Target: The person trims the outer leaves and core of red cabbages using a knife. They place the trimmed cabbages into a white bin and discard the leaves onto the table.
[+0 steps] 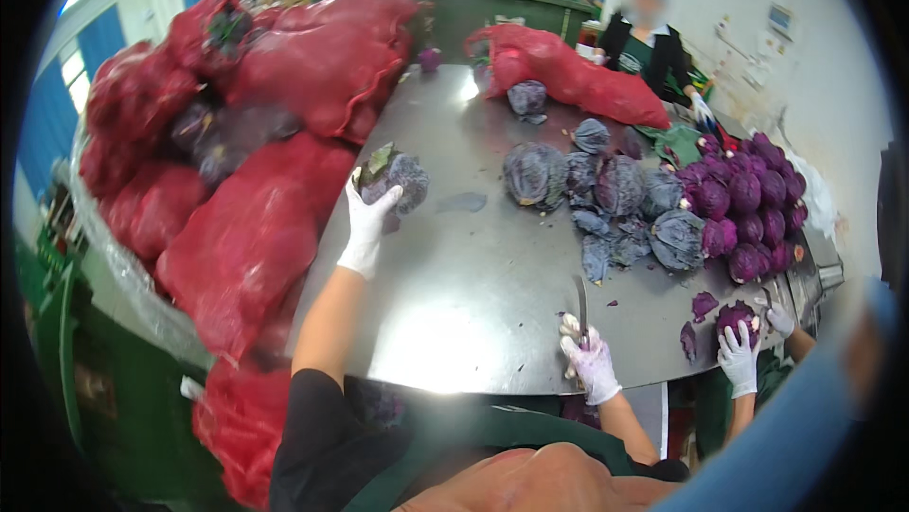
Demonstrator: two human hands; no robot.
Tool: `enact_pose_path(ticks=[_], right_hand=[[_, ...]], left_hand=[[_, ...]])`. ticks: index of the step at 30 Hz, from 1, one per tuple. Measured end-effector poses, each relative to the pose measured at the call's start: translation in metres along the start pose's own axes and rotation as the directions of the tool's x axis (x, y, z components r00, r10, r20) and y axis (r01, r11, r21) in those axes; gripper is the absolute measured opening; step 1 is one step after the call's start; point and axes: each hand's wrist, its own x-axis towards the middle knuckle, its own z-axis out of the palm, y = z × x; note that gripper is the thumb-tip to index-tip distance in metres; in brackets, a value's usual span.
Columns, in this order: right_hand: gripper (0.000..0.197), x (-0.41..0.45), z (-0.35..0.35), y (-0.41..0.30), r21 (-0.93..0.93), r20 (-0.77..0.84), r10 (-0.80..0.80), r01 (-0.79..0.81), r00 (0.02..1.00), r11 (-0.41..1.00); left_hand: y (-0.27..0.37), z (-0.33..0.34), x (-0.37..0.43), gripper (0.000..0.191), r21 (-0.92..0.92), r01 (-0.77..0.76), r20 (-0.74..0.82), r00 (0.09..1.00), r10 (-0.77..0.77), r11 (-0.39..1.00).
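My left hand (371,217), in a white glove, grips a red cabbage (406,182) with dull outer leaves at the left side of the steel table (426,299). Near the table's front edge, my right hand (591,363), its glove stained purple, is closed around the handle of a knife (583,306) whose curved blade points away from me. Pale cut pieces (569,327) lie beside that hand. Untrimmed cabbages (536,175) with grey-blue leaves stand in a group at the centre right, next to a stack of glossy purple cabbages (749,192).
Red mesh sacks (248,242) are heaped along the left. Another red sack (575,75) lies across the far table. A co-worker's gloved hands (738,363) hold a purple cabbage (737,320) and a knife at the right. Another co-worker (646,50) stands at the far right.
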Motion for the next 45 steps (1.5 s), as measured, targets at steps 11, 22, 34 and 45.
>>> enact_pose_path(ticks=[11,22,34,45], right_hand=[[0.033,0.013,-0.018,0.048,0.073,-0.168,0.045,-0.033,0.985,0.997],[0.031,0.014,-0.017,0.066,0.211,-0.118,0.053,-0.028,0.992,0.977],[0.027,0.008,-0.021,0.053,0.279,-0.050,0.073,-0.056,0.996,0.959],[0.028,0.013,-0.037,0.067,0.028,0.153,-0.069,0.066,0.986,0.997]], left_hand=[[-0.194,0.134,0.172,0.116,0.602,0.009,-0.099,0.993,0.064,0.798],[-0.236,0.139,0.214,0.124,0.884,0.045,-0.059,0.998,0.017,0.465],[-0.147,0.251,0.114,0.063,0.686,-0.388,0.476,0.879,0.024,0.615],[-0.199,0.205,0.176,0.047,0.865,-0.451,0.376,0.874,0.309,0.222]])
